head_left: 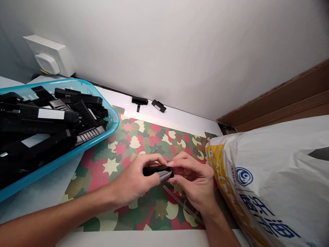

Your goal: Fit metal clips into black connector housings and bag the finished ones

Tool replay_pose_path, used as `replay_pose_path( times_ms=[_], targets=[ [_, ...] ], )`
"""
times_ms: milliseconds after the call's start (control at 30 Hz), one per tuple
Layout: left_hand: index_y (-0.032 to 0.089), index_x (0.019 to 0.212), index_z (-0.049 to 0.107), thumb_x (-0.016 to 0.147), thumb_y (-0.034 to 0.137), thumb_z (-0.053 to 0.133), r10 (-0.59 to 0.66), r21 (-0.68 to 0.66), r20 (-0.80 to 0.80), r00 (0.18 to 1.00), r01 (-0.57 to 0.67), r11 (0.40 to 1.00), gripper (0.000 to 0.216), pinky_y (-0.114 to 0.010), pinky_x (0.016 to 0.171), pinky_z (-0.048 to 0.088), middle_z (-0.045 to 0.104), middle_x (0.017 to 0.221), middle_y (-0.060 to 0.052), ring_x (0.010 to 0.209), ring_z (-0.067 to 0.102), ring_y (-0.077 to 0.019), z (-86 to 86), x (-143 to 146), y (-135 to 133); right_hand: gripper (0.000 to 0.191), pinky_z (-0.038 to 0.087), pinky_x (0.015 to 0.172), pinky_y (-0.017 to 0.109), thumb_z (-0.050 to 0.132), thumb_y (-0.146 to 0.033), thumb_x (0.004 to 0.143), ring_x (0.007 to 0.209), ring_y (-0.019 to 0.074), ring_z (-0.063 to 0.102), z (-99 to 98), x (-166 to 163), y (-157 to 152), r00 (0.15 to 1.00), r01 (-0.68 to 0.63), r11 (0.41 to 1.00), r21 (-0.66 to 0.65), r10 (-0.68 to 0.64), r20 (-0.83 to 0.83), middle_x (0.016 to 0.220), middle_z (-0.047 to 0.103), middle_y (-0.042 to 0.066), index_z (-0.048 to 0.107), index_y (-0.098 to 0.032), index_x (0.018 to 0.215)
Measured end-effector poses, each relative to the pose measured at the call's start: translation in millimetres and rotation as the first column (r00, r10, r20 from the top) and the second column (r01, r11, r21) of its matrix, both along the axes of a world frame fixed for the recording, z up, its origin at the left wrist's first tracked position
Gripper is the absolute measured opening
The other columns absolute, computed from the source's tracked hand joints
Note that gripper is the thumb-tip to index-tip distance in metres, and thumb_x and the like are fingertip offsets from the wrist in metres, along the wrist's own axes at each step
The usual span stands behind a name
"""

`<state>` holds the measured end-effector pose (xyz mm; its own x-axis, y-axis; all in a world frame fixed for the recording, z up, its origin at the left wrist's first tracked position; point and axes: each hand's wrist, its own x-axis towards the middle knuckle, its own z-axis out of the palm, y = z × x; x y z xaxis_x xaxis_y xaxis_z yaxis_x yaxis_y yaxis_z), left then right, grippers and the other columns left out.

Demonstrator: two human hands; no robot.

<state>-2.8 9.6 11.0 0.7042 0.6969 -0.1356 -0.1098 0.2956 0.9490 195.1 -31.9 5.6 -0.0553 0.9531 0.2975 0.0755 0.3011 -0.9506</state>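
My left hand is wrapped round a small, long black plastic case with a grey patch along its near side. The thumb and forefinger of my right hand pinch the right end of the same case, and whatever else may be between those fingertips is hidden. A small metal clip-like piece lies on the patterned sheet just beyond my hands. Below my right hand runs a narrow clear plastic strip, partly covered by the wrist.
A blue basket heaped with black plastic cases stands at the left. Two black parts, one beside another, lie by the wall. A large white and yellow bag fills the right side. A white socket juts from the wall.
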Motion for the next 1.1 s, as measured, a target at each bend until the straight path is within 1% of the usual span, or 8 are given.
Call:
replay_pose_path(
  times_ms=[100, 233, 433, 633, 800, 933, 1033, 1100],
  targets=[
    [0.018, 0.091, 0.066, 0.091, 0.032, 0.067, 0.036, -0.004, -0.03, 0.999, -0.036, 0.999, 0.013, -0.025, 0.064, 0.036, 0.066, 0.079, 0.003, 0.069, 0.048, -0.0113, 1.1, 0, -1, 0.027, 0.054, 0.059, 0.021, 0.091, -0.017, 0.084, 0.07, 0.0122, 0.064, 1.1, -1, -1, 0.999, 0.011, 1.0, 0.021, -0.012, 0.034, 0.084, 0.072, 0.0, 0.088, -0.032, 0.106],
    [0.018, 0.084, 0.068, 0.08, 0.03, 0.071, 0.079, 0.014, -0.069, 0.994, -0.079, 0.997, 0.013, -0.025, 0.059, 0.036, 0.061, 0.072, 0.004, 0.063, 0.047, -0.0111, 1.4, 1, -2, 0.031, 0.054, 0.061, 0.023, 0.091, -0.013, 0.083, 0.072, 0.0133, 0.065, 1.5, -2, -2, 0.997, 0.028, 0.997, 0.074, -0.033, 0.067, 0.083, 0.073, 0.0, 0.088, -0.033, 0.107],
    [0.019, 0.072, 0.063, 0.066, 0.023, 0.069, 0.101, 0.014, -0.18, 0.978, -0.1, 0.995, 0.01, -0.024, 0.054, 0.033, 0.052, 0.066, 0.005, 0.063, 0.043, -0.0115, 0.3, 2, -1, 0.035, 0.054, 0.06, 0.023, 0.094, -0.009, 0.077, 0.07, 0.0132, 0.064, -0.1, -2, -2, 0.999, 0.03, 0.993, 0.116, -0.034, 0.035, 0.079, 0.071, -0.001, 0.089, -0.033, 0.102],
    [0.018, 0.064, 0.06, 0.058, 0.016, 0.068, 0.066, -0.06, -0.15, 0.987, -0.076, 0.995, 0.01, -0.025, 0.051, 0.025, 0.044, 0.059, 0.007, 0.06, 0.035, -0.0101, 0.8, 1, 1, 0.036, 0.053, 0.06, 0.025, 0.09, -0.003, 0.079, 0.07, 0.0131, 0.064, 0.4, -5, -5, 1.0, 0.017, 0.994, 0.105, -0.017, 0.005, 0.082, 0.072, -0.001, 0.089, -0.033, 0.1],
    [0.018, 0.062, 0.063, 0.053, 0.011, 0.072, 0.07, -0.085, -0.14, 0.988, -0.083, 0.993, 0.014, -0.025, 0.05, 0.023, 0.045, 0.06, 0.007, 0.06, 0.034, -0.0099, -2.0, 2, 4, 0.037, 0.053, 0.059, 0.025, 0.087, -0.001, 0.081, 0.068, 0.0124, 0.063, 1.9, -6, -7, 1.0, 0.018, 0.994, 0.104, -0.02, 0.015, 0.083, 0.071, -0.001, 0.089, -0.034, 0.098],
    [0.018, 0.062, 0.064, 0.051, 0.011, 0.074, 0.067, -0.078, -0.168, 0.984, -0.08, 0.994, 0.016, -0.025, 0.051, 0.023, 0.047, 0.06, 0.007, 0.061, 0.035, -0.0106, -3.6, 3, 4, 0.031, 0.056, 0.064, 0.027, 0.094, -0.013, 0.079, 0.072, 0.0139, 0.065, 3.5, 0, -6, 0.999, -0.013, 0.994, 0.111, 0.007, 0.051, 0.085, 0.072, 0.0, 0.088, -0.034, 0.101],
    [0.018, 0.064, 0.065, 0.049, 0.011, 0.075, 0.096, -0.069, -0.173, 0.98, -0.109, 0.992, 0.019, -0.025, 0.053, 0.026, 0.05, 0.063, 0.006, 0.064, 0.038, -0.0116, -4.1, 3, 2, 0.024, 0.057, 0.065, 0.028, 0.093, -0.033, 0.084, 0.072, 0.0155, 0.065, 3.7, 4, -5, 0.997, -0.05, 0.998, 0.034, 0.048, 0.064, 0.089, 0.072, 0.003, 0.087, -0.03, 0.107],
    [0.018, 0.065, 0.065, 0.049, 0.011, 0.076, 0.093, -0.066, -0.17, 0.981, -0.105, 0.992, 0.021, -0.025, 0.054, 0.027, 0.052, 0.064, 0.006, 0.065, 0.04, -0.012, -4.3, 3, 2, 0.027, 0.056, 0.063, 0.028, 0.087, -0.045, 0.09, 0.073, 0.0163, 0.064, 3.4, 5, -5, 0.997, -0.066, 0.997, -0.035, 0.068, 0.049, 0.089, 0.071, 0.004, 0.084, -0.027, 0.109]
  ],
)
